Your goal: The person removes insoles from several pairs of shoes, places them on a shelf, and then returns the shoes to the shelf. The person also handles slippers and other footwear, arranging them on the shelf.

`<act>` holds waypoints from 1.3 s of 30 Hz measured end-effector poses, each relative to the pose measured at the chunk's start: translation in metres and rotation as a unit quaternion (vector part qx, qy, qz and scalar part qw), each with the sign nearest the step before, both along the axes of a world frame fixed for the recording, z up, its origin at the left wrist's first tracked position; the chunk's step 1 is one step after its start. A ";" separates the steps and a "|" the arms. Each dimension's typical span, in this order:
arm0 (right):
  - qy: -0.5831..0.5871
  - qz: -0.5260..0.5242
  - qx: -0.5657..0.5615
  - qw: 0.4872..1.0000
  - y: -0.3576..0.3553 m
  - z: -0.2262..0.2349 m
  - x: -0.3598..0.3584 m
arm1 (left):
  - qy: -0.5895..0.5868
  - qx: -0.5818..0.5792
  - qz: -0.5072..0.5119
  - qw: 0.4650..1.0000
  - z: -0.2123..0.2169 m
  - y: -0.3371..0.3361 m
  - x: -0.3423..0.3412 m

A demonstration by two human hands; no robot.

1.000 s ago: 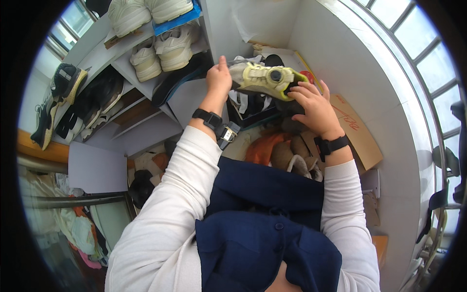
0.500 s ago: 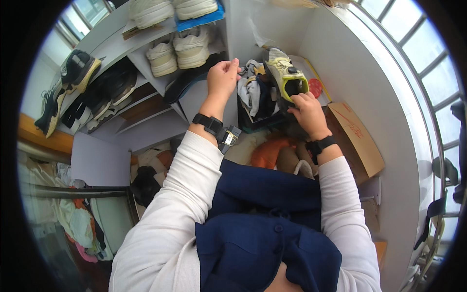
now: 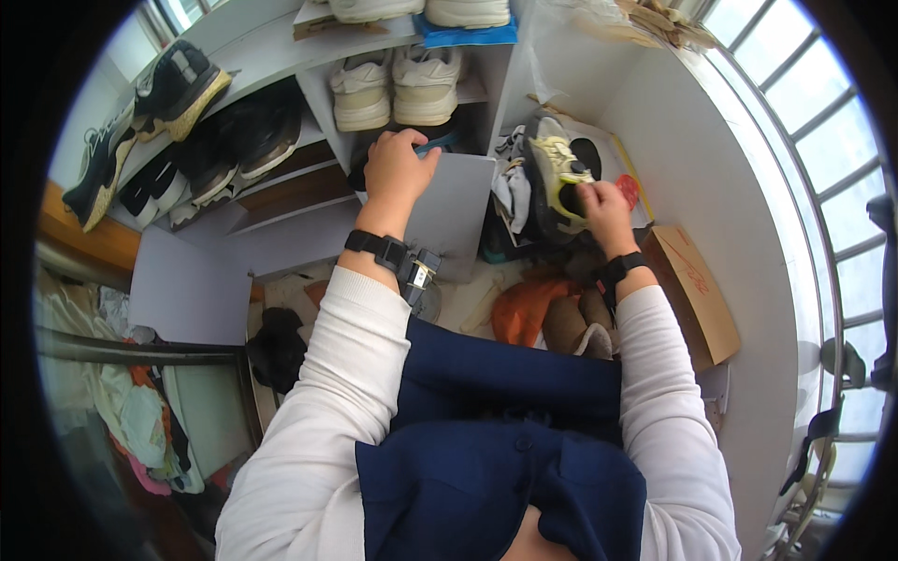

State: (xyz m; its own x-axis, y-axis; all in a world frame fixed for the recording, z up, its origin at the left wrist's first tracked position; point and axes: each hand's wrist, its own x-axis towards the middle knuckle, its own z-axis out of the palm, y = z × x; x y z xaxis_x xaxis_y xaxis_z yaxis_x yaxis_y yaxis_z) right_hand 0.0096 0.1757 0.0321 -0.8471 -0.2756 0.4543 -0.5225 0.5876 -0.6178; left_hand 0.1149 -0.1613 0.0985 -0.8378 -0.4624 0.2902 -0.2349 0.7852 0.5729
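My right hand (image 3: 610,213) grips the heel collar of a grey and yellow-green sneaker (image 3: 554,157), its toe pointing away from me. The sneaker is above a box of grey and dark cloth items (image 3: 511,192). My left hand (image 3: 395,176) is at the front of a shelf compartment, thumb and index finger apart. Just beyond its fingers lies dark footwear with a blue edge (image 3: 436,144), partly hidden by the hand. I cannot make out any contact between them. A pair of cream sneakers (image 3: 426,86) stands directly above.
Black shoes (image 3: 224,140) fill the shelf at left, beside dark sneakers (image 3: 178,89) on top. A grey door panel (image 3: 456,201) stands below my left hand. Brown boots (image 3: 566,323) and an orange bag (image 3: 520,309) lie below. At right are a cardboard box (image 3: 694,294) and a white wall.
My left hand has moved toward the compartment under the cream sneakers, and its pinched fingers have spread. My right hand still holds the sneaker, now slightly farther right. The view has shifted left.
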 end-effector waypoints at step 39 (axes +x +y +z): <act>-0.336 -0.034 0.130 0.932 0.054 -0.005 -0.102 | -0.255 0.117 -0.140 0.950 -0.233 -0.125 0.165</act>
State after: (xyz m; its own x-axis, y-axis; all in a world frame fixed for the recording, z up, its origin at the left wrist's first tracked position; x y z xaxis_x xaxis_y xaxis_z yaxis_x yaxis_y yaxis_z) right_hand -0.0922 0.2301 0.0267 -0.9356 -0.2380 -0.2607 -0.0244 0.7804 -0.6248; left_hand 0.2795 -0.2859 -0.1341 -0.9417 -0.2021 -0.2689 -0.3286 0.7230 0.6076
